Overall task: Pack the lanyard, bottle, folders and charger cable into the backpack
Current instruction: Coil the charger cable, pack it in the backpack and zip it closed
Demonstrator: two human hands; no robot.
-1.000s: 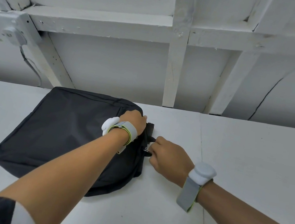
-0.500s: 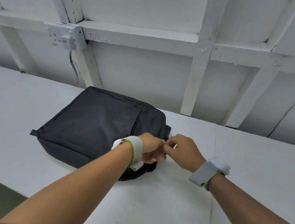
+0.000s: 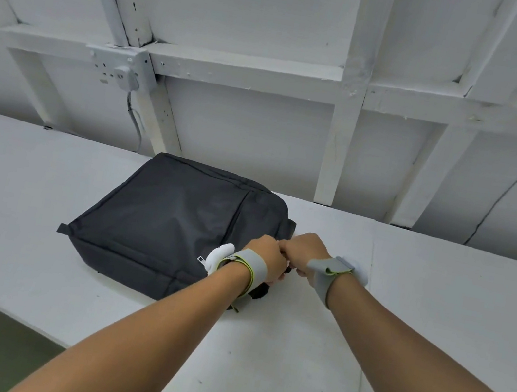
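The black backpack (image 3: 169, 221) is lying flat on the white tabletop (image 3: 436, 313), close to the wall, looking zipped shut. Both hands are meeting at its near right corner, knuckles touching. The left hand (image 3: 268, 259) is resting over the bag's edge and the right hand (image 3: 307, 253) is sitting just beside it. Both sets of fingers are curling in tight on a small dark piece of the bag poking out between them; exactly what that piece is cannot be told. Grey wristbands (image 3: 249, 268) are wrapping both wrists. A wall socket (image 3: 117, 70) is sitting on the frame behind
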